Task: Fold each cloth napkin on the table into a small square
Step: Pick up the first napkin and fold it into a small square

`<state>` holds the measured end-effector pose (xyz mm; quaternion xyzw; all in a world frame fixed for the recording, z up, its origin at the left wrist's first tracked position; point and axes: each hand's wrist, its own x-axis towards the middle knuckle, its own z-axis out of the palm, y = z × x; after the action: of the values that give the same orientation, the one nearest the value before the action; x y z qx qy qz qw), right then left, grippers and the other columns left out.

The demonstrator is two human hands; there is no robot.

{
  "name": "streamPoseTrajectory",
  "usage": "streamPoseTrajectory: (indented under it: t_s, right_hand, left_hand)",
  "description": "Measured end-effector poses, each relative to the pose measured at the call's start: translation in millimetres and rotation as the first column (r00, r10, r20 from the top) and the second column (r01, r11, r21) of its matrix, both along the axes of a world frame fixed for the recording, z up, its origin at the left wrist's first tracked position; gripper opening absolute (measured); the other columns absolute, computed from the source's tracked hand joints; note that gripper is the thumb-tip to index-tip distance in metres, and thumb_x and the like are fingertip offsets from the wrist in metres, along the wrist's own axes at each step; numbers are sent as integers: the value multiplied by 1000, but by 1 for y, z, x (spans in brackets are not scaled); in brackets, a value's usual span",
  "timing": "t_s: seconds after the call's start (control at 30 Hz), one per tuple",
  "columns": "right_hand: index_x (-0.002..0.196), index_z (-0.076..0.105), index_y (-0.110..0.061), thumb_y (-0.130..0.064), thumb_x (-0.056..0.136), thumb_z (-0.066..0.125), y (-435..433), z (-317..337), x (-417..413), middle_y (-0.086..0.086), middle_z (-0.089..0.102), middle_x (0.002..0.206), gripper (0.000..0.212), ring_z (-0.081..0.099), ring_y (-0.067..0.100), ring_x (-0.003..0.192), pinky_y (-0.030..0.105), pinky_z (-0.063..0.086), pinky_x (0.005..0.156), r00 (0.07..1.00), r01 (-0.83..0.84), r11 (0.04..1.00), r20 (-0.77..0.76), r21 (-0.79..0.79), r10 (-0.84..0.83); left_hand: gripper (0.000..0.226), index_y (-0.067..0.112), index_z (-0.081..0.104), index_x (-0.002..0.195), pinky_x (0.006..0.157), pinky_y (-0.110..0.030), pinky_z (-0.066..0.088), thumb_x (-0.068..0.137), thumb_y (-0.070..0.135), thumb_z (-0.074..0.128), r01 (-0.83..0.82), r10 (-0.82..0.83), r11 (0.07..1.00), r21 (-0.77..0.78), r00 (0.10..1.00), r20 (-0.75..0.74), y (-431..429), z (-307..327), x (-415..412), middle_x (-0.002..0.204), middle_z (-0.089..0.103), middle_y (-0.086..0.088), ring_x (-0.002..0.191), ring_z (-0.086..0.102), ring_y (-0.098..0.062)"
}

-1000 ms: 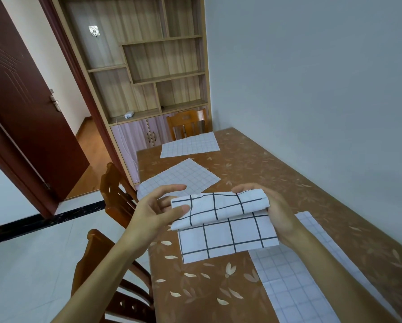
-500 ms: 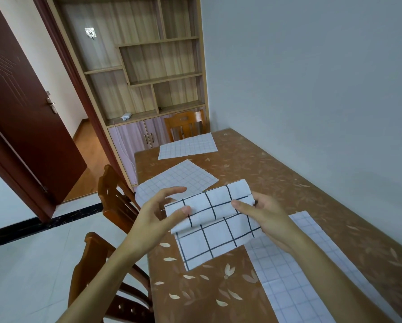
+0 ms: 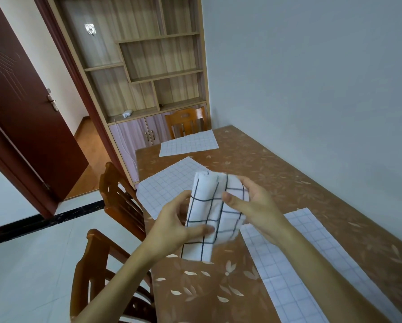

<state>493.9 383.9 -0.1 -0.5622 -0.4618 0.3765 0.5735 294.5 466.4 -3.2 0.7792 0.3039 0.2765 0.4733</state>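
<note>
Now the bold-checked napkin (image 3: 207,206) is held over the surface (image 3: 265,164) near its left edge. The left hand (image 3: 172,226) pinches its lower side with the thumb in front, and the right hand (image 3: 256,206) curls round its upper right. Half a second ago it stretched wide between them; now it stands upright, hands closer together. Lying flat are the near napkin (image 3: 300,264), middle napkin (image 3: 165,185) and far napkin (image 3: 188,143). The shelf unit (image 3: 148,66) holds a small white object (image 3: 126,113) on its ledge.
</note>
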Motion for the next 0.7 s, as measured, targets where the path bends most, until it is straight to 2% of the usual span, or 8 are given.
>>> streamPoseTrajectory:
  t_s: [0.07,0.13,0.23,0.3,0.43,0.5,0.6,0.7]
  right_hand:
    - [132,55,-27,-55,65,84,-1,-6,0,-7,70,124,78,65,12,117,46,50,103,992,-86,994,-99,-68,79]
    - [136,53,-28,-58,66,84,-3,-13,-4,-12,68,127,82,62,4,120,40,47,108,994,-105,986,-4,-130,106]
    - [120,63,-30,-46,73,83,-6,-20,-9,-19,72,110,53,65,-5,105,22,50,94,993,-24,992,111,-122,37]
    - [110,65,-31,-34,76,84,-6,-21,-13,-17,75,104,39,69,-2,98,23,53,87,994,16,998,110,-64,-9]
    - [119,61,-31,-44,66,87,-4,-26,-18,-13,73,110,61,70,0,97,28,57,86,978,191,979,-72,-74,-196]
    - [123,61,-25,-50,61,89,-5,-31,-20,-5,74,115,72,71,12,104,41,56,93,949,101,990,-289,-97,-125]
    - [120,66,-16,-34,78,82,-8,-36,-32,5,75,113,50,72,26,105,45,56,92,933,-63,993,-359,-98,24]
    - [111,70,-19,-22,88,74,-7,-37,-39,3,77,103,24,72,30,96,38,59,75,962,55,997,-264,-62,-69]
  left_hand:
    - [53,19,64,121,81,-30,61,75,4,85,-77,83,995,-59,991,105,0,2,1,110,77,4,101,74,-16]
    - [42,21,66,113,76,-24,60,78,3,81,-119,137,987,-112,977,166,-2,4,3,107,77,10,97,74,-11]
    - [32,26,67,107,73,-20,59,84,6,77,-138,160,982,-132,973,168,-5,2,7,102,77,19,94,74,-7]
    - [27,29,67,105,74,-20,59,87,10,74,-151,178,977,-153,968,177,-7,0,10,101,76,22,95,74,-4]
    - [23,26,68,107,77,-28,61,89,12,71,-188,267,941,-282,924,273,-8,-3,15,104,77,15,98,74,-10]
    - [23,21,66,108,75,-32,63,89,9,70,-198,363,886,-420,859,362,-8,-3,19,103,78,11,95,75,-13]
    - [21,19,65,105,73,-34,63,89,5,69,-175,449,817,-549,790,417,-10,-1,26,99,79,6,93,76,-16]
    - [19,17,66,107,79,-40,61,90,8,68,-157,436,807,-569,809,394,-7,5,27,100,79,2,96,76,-22]
